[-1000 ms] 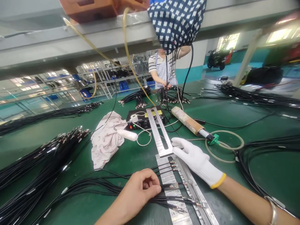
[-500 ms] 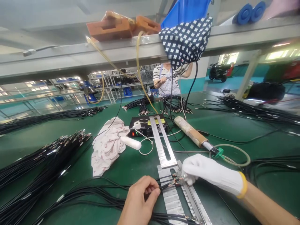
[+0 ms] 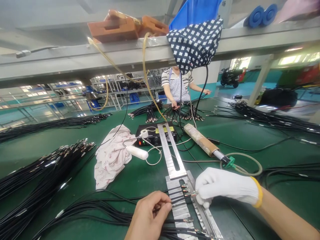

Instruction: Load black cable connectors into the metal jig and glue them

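My left hand (image 3: pixel 152 213), bare, is closed with thumb and fingers pinched round thin black cables (image 3: pixel 178 198). Their metal-tipped ends lie across a slotted metal fixture (image 3: pixel 182 213). My right hand (image 3: pixel 212 186), in a white glove with a yellow cuff, is closed at the fixture's right rail, its fingertips pinching a small metal connector (image 3: pixel 194 193) on a cable end. Other connector ends (image 3: pixel 185 187) rest just above it on the fixture. Lower down, more cables cross the fixture, one with a metal end (image 3: pixel 188 219). The left fingertips partly hide the held cables.
Behind the fixture stand a black control box (image 3: pixel 155 135) and a crumpled cloth (image 3: pixel 112 156). A wrapped handheld tool (image 3: pixel 200 140) lies to the right, a white handle (image 3: pixel 137 152) to the left. Cable bundles (image 3: pixel 62 163) cover the left side. A co-worker (image 3: pixel 172 85) stands opposite.
My right hand has shifted slightly relative to the fixture, and the connector ends lie more spread out. Another cable end now shows lower on the fixture. The co-worker's hands have come down and apart.
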Available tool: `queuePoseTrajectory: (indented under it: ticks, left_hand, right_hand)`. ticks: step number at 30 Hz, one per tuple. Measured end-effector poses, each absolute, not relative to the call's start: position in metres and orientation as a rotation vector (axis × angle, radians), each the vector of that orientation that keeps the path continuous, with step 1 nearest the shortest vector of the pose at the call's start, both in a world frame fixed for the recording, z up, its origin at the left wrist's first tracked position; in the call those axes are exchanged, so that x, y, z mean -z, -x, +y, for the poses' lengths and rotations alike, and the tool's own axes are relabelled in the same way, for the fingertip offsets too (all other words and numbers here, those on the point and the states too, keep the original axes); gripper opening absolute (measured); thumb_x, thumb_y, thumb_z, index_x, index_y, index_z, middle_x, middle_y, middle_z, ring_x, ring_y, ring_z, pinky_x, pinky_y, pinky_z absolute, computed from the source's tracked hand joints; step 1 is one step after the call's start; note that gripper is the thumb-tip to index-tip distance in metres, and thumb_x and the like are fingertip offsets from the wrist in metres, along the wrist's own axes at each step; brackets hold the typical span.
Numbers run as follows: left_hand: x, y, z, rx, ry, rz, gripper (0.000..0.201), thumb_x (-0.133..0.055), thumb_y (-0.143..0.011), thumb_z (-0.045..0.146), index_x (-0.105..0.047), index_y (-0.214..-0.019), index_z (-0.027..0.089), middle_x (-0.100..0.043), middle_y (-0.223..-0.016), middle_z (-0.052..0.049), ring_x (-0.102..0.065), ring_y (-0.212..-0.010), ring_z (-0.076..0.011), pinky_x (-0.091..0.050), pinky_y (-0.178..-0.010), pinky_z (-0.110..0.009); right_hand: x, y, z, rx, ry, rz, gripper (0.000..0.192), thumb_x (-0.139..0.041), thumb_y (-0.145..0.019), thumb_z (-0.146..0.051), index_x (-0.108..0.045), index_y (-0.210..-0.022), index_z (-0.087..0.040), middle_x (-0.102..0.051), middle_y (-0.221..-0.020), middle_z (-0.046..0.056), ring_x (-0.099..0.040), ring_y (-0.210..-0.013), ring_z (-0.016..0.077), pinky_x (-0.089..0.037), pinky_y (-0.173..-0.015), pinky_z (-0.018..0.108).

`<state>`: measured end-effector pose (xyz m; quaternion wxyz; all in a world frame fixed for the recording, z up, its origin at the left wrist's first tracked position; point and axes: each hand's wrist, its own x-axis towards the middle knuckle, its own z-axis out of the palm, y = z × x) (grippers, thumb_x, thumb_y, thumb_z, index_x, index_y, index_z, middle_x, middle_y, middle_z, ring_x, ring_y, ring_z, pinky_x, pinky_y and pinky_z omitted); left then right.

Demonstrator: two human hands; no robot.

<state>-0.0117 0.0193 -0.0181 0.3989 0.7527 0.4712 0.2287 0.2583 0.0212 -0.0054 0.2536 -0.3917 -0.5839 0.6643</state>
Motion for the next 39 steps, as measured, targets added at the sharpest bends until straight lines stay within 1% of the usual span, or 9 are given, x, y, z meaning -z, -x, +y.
queuePoseTrajectory:
  ticks: [5,8,11,13,16,19,26,32,39]
  left_hand:
    - [0.022,0.013,0.016,-0.685,-2.098,1.168,0.025,-0.050,-0.096,0.031,-0.067,-0.081,0.021,-0.064,-0.079,-0.002,-0.058,-0.071,-0.0168,-0.042,-0.067,-0.025]
    - [0.028,0.014,0.016,-0.751,-2.172,1.133,0.022,-0.050,-0.098,0.028,-0.068,-0.086,0.022,-0.065,-0.080,-0.001,-0.060,-0.072,-0.0166,-0.043,-0.069,-0.025]
    - [0.032,0.016,0.017,-0.808,-2.251,1.093,0.019,-0.049,-0.099,0.025,-0.067,-0.092,0.024,-0.066,-0.084,-0.001,-0.062,-0.074,-0.0157,-0.046,-0.070,-0.024]
    - [0.032,0.018,0.018,-0.840,-2.337,1.080,0.019,-0.048,-0.100,0.023,-0.066,-0.094,0.024,-0.066,-0.085,-0.001,-0.063,-0.076,-0.0158,-0.048,-0.072,-0.024]
    - [0.030,0.021,0.018,-0.832,-2.512,1.065,0.018,-0.047,-0.101,0.020,-0.064,-0.096,0.023,-0.066,-0.087,-0.002,-0.064,-0.079,-0.0169,-0.051,-0.073,-0.025]
    - [0.028,0.023,0.019,-0.761,-2.694,1.074,0.023,-0.043,-0.100,0.015,-0.064,-0.097,0.022,-0.065,-0.088,-0.003,-0.064,-0.079,-0.0191,-0.053,-0.071,-0.029]
    - [0.032,0.024,0.019,-0.564,-2.920,1.119,0.029,-0.038,-0.098,0.008,-0.064,-0.097,0.021,-0.063,-0.087,-0.004,-0.063,-0.078,-0.0220,-0.054,-0.070,-0.033]
    - [0.040,0.020,0.016,-0.607,-2.992,1.171,0.034,-0.036,-0.092,0.001,-0.066,-0.097,0.019,-0.063,-0.087,-0.005,-0.061,-0.079,-0.0238,-0.053,-0.071,-0.035]
    - [0.044,0.016,0.013,-0.659,-2.835,1.219,0.034,-0.033,-0.098,0.008,-0.064,-0.093,0.021,-0.062,-0.086,-0.005,-0.059,-0.078,-0.0214,-0.048,-0.070,-0.032]
  right_hand:
    - [0.010,-0.260,0.021,-1.806,1.046,-1.583,0.022,-0.072,-0.078,-0.034,-0.077,-0.076,-0.013,-0.070,-0.068,0.004,-0.061,-0.062,0.0121,-0.044,-0.064,0.024]
    - [0.010,-0.259,0.021,-1.808,1.048,-1.574,0.021,-0.073,-0.076,-0.033,-0.077,-0.075,-0.013,-0.071,-0.068,0.004,-0.061,-0.062,0.0126,-0.045,-0.065,0.025]
    - [0.007,-0.258,0.020,-1.813,1.060,-1.565,0.028,-0.076,-0.075,-0.040,-0.076,-0.077,-0.012,-0.070,-0.068,0.005,-0.061,-0.062,0.0131,-0.045,-0.065,0.025]
    - [0.006,-0.257,0.022,-1.737,1.096,-1.561,0.037,-0.077,-0.074,-0.049,-0.075,-0.075,-0.012,-0.070,-0.067,0.006,-0.061,-0.061,0.0140,-0.044,-0.061,0.025]
    - [0.013,-0.257,0.028,-1.506,1.152,-1.492,0.048,-0.070,-0.077,-0.061,-0.073,-0.070,-0.014,-0.069,-0.063,0.006,-0.058,-0.057,0.0141,-0.043,-0.056,0.026]
    - [0.027,-0.259,0.037,-1.377,1.151,-1.376,0.053,-0.066,-0.078,-0.066,-0.072,-0.072,-0.014,-0.068,-0.062,0.005,-0.056,-0.054,0.0125,-0.043,-0.054,0.025]
    - [0.043,-0.262,0.044,-1.357,1.136,-1.304,0.054,-0.065,-0.078,-0.068,-0.074,-0.080,-0.015,-0.071,-0.070,0.006,-0.057,-0.056,0.0127,-0.046,-0.055,0.026]
    - [0.042,-0.261,0.044,-1.347,1.145,-1.307,0.055,-0.067,-0.077,-0.068,-0.074,-0.080,-0.014,-0.072,-0.070,0.007,-0.059,-0.057,0.0128,-0.046,-0.056,0.025]
    - [0.028,-0.253,0.038,-1.292,1.240,-1.384,0.049,-0.064,-0.080,-0.063,-0.073,-0.078,-0.015,-0.072,-0.072,0.008,-0.059,-0.061,0.0148,-0.046,-0.057,0.027]
